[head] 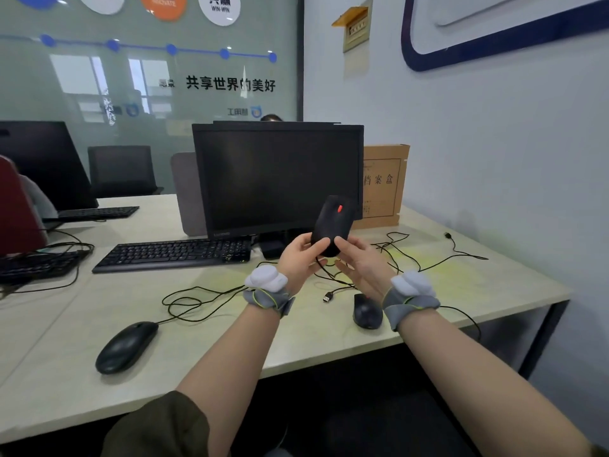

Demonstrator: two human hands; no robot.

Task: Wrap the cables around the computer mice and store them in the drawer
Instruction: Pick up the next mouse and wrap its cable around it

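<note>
Head view: a black mouse with a red wheel (331, 222) is held raised above the counter (230, 324) at centre frame, before the dark monitor (278, 176). It is grasped by the left hand (298, 257), thumb curled on its lower end, and by the right hand (357, 262), thumb pressed beside it. Both forearms are extended forward. Its cable (329, 275) hangs beneath. Two other mice are seen on the counter, one at lower left (125, 346), one just below the right wrist (366, 311).

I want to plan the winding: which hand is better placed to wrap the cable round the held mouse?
Probably the right hand: the left hand grips the mouse, while the loose cable trails on the right side.
</note>
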